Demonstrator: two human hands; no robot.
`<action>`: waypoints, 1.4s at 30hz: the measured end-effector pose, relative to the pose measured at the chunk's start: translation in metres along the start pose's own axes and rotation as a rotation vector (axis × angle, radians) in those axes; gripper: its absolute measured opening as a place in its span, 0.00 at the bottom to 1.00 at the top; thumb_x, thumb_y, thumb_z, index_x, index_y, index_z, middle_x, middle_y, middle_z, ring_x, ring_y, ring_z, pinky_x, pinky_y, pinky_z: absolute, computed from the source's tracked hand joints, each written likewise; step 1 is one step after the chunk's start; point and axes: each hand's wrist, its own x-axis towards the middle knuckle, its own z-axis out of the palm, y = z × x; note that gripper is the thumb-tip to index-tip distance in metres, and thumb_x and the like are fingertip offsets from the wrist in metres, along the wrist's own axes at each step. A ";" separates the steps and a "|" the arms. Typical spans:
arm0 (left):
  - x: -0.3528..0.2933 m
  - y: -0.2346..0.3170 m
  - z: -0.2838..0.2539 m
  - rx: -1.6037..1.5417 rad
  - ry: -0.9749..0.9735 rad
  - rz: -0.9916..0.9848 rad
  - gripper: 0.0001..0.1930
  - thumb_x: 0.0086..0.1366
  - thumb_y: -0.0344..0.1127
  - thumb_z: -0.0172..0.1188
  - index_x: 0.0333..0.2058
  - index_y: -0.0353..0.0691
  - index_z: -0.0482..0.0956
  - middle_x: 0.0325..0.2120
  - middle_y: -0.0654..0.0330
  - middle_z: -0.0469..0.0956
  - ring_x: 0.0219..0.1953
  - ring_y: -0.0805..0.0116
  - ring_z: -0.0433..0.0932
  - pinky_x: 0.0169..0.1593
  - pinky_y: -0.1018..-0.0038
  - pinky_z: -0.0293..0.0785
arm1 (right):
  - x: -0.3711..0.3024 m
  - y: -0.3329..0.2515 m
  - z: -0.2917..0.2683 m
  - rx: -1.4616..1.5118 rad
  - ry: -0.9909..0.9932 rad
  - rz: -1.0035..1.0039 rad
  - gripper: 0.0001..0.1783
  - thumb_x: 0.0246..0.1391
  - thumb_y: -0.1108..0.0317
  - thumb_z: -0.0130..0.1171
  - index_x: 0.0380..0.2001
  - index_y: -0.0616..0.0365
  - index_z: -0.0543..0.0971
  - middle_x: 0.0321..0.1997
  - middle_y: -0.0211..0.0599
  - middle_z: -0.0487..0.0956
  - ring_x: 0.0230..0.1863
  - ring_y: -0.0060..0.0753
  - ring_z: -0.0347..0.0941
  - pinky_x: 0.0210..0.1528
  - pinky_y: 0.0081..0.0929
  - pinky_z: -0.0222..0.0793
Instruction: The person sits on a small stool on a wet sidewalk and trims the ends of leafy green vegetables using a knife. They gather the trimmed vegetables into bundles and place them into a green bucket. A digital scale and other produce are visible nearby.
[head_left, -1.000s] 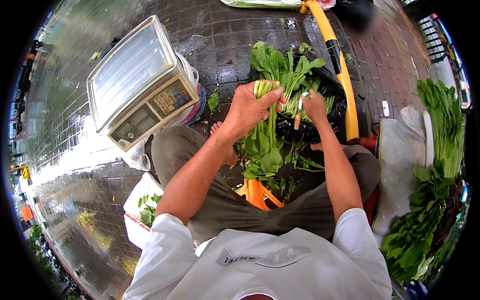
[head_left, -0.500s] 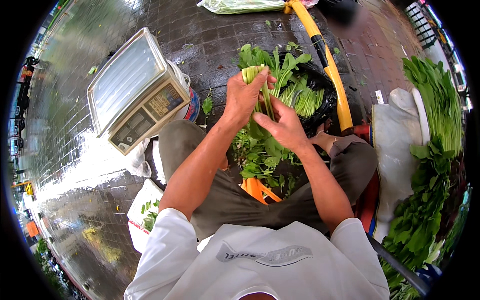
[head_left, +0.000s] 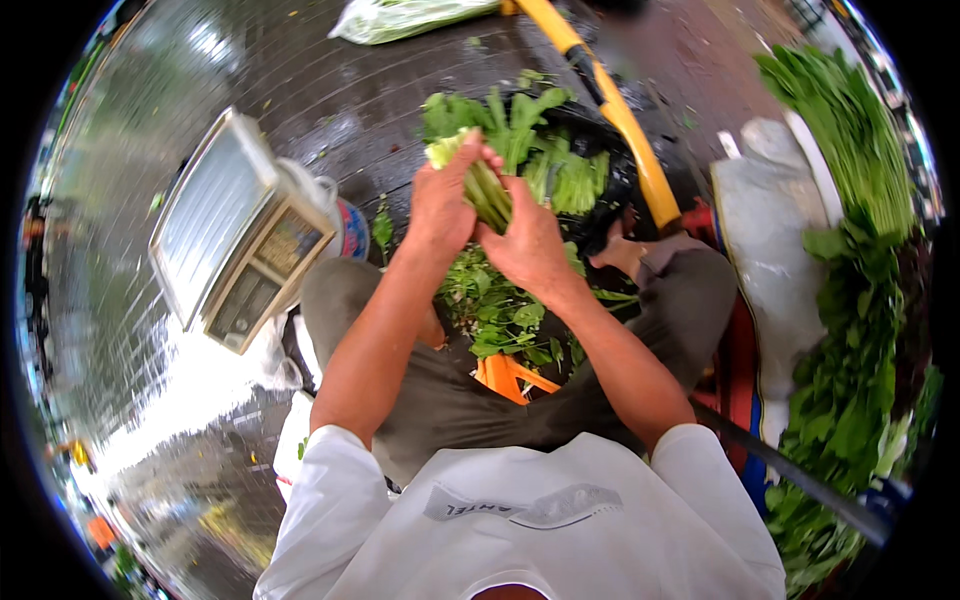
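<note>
A bunch of leafy greens [head_left: 487, 196] is held between both my hands, its pale cut stem ends up at the left. My left hand [head_left: 446, 205] wraps round the stems near those ends, thumb along the top. Lower on the same stems, my right hand [head_left: 527, 238] closes with its thumb toward me; its fingers are partly hidden. Just beyond lie more greens [head_left: 570, 178] on a black plastic bag [head_left: 618, 150]. Below my hands, loose leaves and trimmings [head_left: 500, 315] cover the ground between my legs.
A weighing scale [head_left: 225, 230] sits on a bucket [head_left: 352, 232] at the left. A yellow and black bar [head_left: 630, 125] slants past the bag. On the right are a white sack [head_left: 765, 225] and long rows of greens [head_left: 850, 370]. An orange strip [head_left: 502, 376] lies near my lap.
The view has shifted, and most surroundings appear farther left. The bunch has tilted, its stem ends leaning left, and my right hand has closed in nearer to my left.
</note>
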 end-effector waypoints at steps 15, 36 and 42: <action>0.018 -0.033 0.018 -0.161 -0.580 -0.282 0.46 0.61 0.63 0.54 0.63 0.27 0.52 0.62 0.41 0.57 0.65 0.48 0.56 0.69 0.55 0.49 | -0.054 -0.005 -0.124 -0.111 0.154 0.057 0.17 0.49 0.67 0.58 0.37 0.68 0.66 0.29 0.58 0.76 0.36 0.60 0.74 0.39 0.51 0.66; 0.052 -0.090 0.007 0.466 -0.578 -0.516 0.32 0.70 0.54 0.45 0.60 0.31 0.59 0.53 0.48 0.69 0.54 0.57 0.70 0.54 0.66 0.71 | -0.391 0.060 -0.326 0.086 -0.302 0.874 0.18 0.45 0.66 0.63 0.39 0.63 0.76 0.28 0.33 0.78 0.31 0.22 0.71 0.35 0.25 0.67; 0.050 -0.103 -0.004 0.749 -0.606 -0.565 0.32 0.67 0.55 0.50 0.59 0.33 0.62 0.51 0.52 0.71 0.52 0.60 0.72 0.52 0.68 0.71 | -0.451 0.095 -0.313 0.096 -0.497 1.106 0.17 0.41 0.62 0.62 0.35 0.59 0.79 0.28 0.34 0.81 0.33 0.32 0.75 0.41 0.32 0.68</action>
